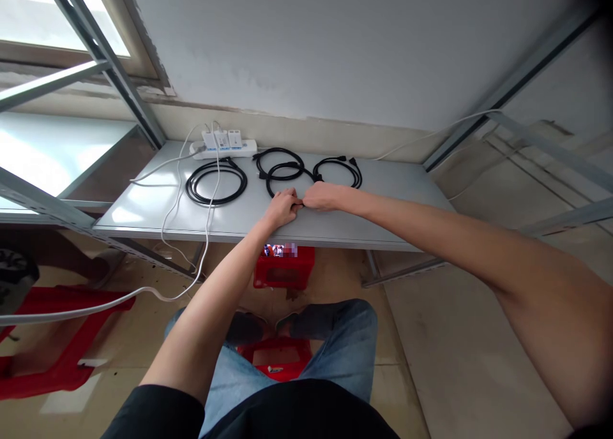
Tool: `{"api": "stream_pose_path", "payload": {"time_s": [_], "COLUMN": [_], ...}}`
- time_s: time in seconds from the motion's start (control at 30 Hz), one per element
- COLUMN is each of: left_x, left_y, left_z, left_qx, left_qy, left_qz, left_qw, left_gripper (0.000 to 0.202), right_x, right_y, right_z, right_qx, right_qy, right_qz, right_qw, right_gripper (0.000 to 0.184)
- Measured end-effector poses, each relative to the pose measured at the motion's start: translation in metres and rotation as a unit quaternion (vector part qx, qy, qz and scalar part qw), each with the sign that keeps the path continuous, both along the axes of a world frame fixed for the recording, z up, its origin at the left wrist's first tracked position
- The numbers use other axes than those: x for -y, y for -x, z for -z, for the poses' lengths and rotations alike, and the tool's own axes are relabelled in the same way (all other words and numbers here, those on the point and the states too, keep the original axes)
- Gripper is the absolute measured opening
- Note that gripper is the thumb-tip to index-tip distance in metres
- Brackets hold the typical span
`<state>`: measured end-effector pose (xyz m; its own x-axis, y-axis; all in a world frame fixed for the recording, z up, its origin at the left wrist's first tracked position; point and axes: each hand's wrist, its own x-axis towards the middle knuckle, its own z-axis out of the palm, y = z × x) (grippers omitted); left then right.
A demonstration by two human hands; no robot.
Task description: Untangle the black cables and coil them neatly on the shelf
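Both hands meet near the front edge of a grey metal shelf (249, 219). My left hand (284, 209) rests there with its fingers closed at the near side of a coiled black cable (269, 185). My right hand (322, 196) is closed on the same cable, just to the right, and its fingertips almost touch the left ones. The fingers hide the bit of cable between them. Behind, a second black cable coil (280, 150) overlaps this one. Another coil with plugs (335, 160) lies beyond my right hand. A larger black coil (190, 187) lies to the left.
A white power strip (248, 148) with chargers stands at the back left; white cords (209, 225) hang over the front edge. Metal uprights (460, 126) frame the shelf. Below is a red stool (306, 267). A person's leg (62, 254) shows at far left.
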<state>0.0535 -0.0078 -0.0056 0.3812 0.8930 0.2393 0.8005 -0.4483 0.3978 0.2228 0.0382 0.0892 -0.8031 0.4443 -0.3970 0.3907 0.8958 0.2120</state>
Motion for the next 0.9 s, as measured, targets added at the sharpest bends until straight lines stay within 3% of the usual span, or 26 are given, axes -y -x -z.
{"api": "stream_pose_path", "payload": {"time_s": [0.13,0.33,0.6,0.77,0.9], "left_x": [0.001,0.001,0.002,0.001,-0.001], "left_y": [-0.001,-0.002,-0.002,-0.001,0.0], "left_z": [-0.002,-0.003,-0.004,-0.002,0.001], "left_qx": [-0.001,-0.002,-0.011,-0.002,0.007], "left_qy": [0.002,0.011,0.007,0.01,0.011], "left_qz": [0.0,-0.011,-0.013,-0.011,-0.01], "left_qw": [1.0,1.0,1.0,1.0,1.0], "left_gripper": [0.032,0.032,0.029,0.031,0.036], "right_x": [0.006,0.006,0.005,0.008,0.008], "right_y": [-0.009,-0.018,-0.018,-0.017,-0.019], "right_z": [-0.002,-0.004,-0.012,-0.007,0.001], "right_qx": [0.065,0.026,0.061,0.059,0.017], "right_qy": [-0.052,-0.101,-0.133,-0.125,-0.088], "right_qz": [-0.032,-0.087,-0.166,-0.13,-0.014], "right_qw": [0.996,0.991,0.975,0.982,0.996], "right_gripper": [0.026,0.034,0.042,0.037,0.03]}}
